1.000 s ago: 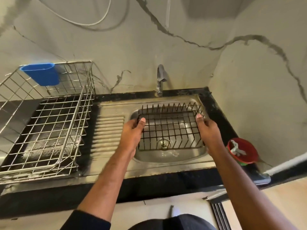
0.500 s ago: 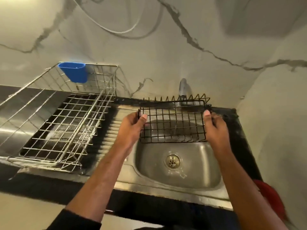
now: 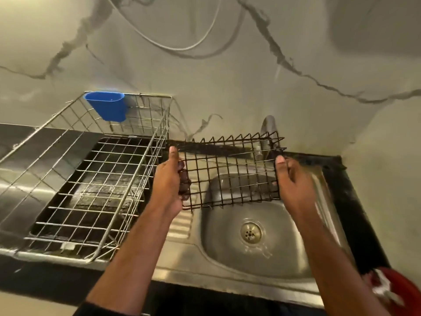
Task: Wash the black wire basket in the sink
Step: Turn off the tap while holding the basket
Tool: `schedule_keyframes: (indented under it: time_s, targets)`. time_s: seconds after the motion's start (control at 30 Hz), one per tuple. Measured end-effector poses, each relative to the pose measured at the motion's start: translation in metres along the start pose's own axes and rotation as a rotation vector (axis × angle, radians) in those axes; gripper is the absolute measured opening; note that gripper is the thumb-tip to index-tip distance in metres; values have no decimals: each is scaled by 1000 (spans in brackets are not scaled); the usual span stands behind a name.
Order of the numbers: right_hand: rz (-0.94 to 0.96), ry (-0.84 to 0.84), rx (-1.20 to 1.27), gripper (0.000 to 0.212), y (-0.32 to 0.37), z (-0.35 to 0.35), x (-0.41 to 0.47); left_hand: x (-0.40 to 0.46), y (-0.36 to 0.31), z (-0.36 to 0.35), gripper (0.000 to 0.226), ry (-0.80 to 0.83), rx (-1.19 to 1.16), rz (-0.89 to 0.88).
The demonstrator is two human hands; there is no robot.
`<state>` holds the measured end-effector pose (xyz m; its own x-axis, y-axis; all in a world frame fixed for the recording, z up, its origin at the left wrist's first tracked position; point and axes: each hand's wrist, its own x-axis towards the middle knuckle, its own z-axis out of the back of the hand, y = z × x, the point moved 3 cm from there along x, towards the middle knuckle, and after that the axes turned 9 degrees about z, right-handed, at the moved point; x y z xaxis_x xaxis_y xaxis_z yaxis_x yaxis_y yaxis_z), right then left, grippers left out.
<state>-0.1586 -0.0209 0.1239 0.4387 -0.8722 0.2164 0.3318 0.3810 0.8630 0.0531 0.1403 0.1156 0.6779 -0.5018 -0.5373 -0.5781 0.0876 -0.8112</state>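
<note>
The black wire basket hangs in the air above the steel sink, tilted with its far side up near the tap. My left hand grips its left edge, thumb on top and fingers curled through the wires. At the right edge, my right hand holds the basket with the thumb raised against the side. The sink bowl below holds only its drain.
A large silver wire dish rack stands on the left counter, with a blue plastic cup hooked on its back rim. A red object lies at the lower right. Marbled wall rises close behind the sink.
The basket has been lifted out of the sink bowl and raised toward the tap, then shifted a little left; both hands kept their hold on its sides.
</note>
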Motion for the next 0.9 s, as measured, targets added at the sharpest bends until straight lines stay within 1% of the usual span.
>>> schedule_keyframes:
  time_s: [0.07, 0.13, 0.2, 0.23, 0.27, 0.3, 0.33, 0.4, 0.47, 0.57, 0.63, 0.77, 0.9]
  targets:
    - [-38, 35, 54, 52, -11, -4, -4, 10, 3, 13, 49, 11, 20, 50]
    - [-119, 37, 98, 66, -30, -11, -9, 20, 8, 26, 42, 8, 31, 87]
    - [-184, 61, 23, 74, -48, -20, -11, 28, 16, 32, 36, -13, 20, 122]
    - [-210, 84, -4, 73, -55, -28, -11, 33, 20, 31, 34, -16, 2, 144]
    - [-231, 113, -24, 66, -58, -36, -9, 39, 23, 29, 34, -8, -20, 162]
    - [-230, 150, -65, 59, -61, -43, -7, 44, 25, 26, 34, 1, -33, 175]
    - [-206, 185, -109, 57, -60, -48, -3, 49, 27, 24, 34, 6, -27, 184]
    - [-194, 227, -167, 63, -64, -56, 11, 60, 30, 19, 36, 11, -1, 197]
    - [-219, 246, -112, 70, -67, -62, 28, 73, 34, 17, 38, 11, -20, 207]
    - [-260, 288, 86, 66, -67, -76, 62, 93, 43, 15, 40, -5, -57, 245]
    - [-304, 305, 168, 66, -81, -88, 85, 108, 47, 10, 41, -7, -66, 271]
    - [-347, 396, 126, 65, -110, -111, 117, 136, 52, 1, 41, -27, -60, 322]
    - [-333, 398, -12, 57, -131, -129, 140, 158, 58, -2, 39, -53, -77, 370]
